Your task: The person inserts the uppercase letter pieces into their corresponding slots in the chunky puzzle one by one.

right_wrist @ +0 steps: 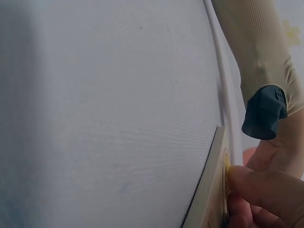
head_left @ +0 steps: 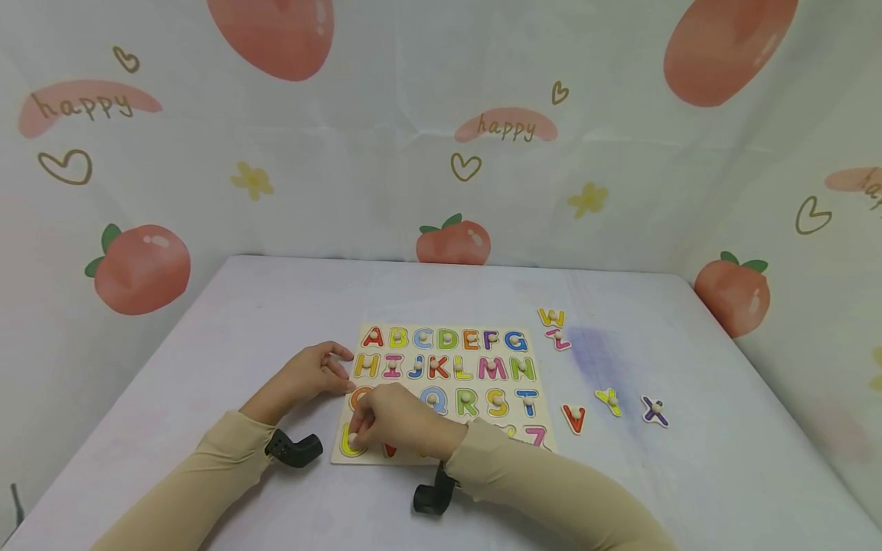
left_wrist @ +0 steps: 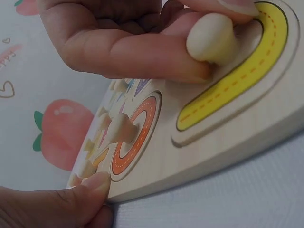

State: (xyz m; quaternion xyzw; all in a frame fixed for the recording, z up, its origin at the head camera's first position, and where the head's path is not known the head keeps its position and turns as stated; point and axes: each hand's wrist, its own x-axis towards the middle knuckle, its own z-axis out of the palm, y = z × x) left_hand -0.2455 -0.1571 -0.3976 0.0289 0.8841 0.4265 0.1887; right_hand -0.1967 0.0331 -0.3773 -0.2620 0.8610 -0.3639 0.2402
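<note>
A wooden alphabet puzzle board (head_left: 338, 451) lies on the table with rows of coloured, knobbed letter pieces. At its lower left corner my right hand (head_left: 396, 421) pinches the knob of the yellow U piece (left_wrist: 237, 76), which lies at its place on the board. My left hand (head_left: 310, 379) holds the board's left edge, thumb on top near the orange O piece (left_wrist: 137, 137). The right forearm and hand hide part of the bottom row. In the right wrist view, fingertips (right_wrist: 240, 173) meet the board's edge.
To the board's right lie loose letter pieces: a yellow W (head_left: 551, 317), a pink Z (head_left: 559, 340), a red V (head_left: 573, 419), a yellow Y (head_left: 609, 401) and a purple X (head_left: 654, 411). A patterned cloth backdrop (head_left: 358, 176) hangs behind the table.
</note>
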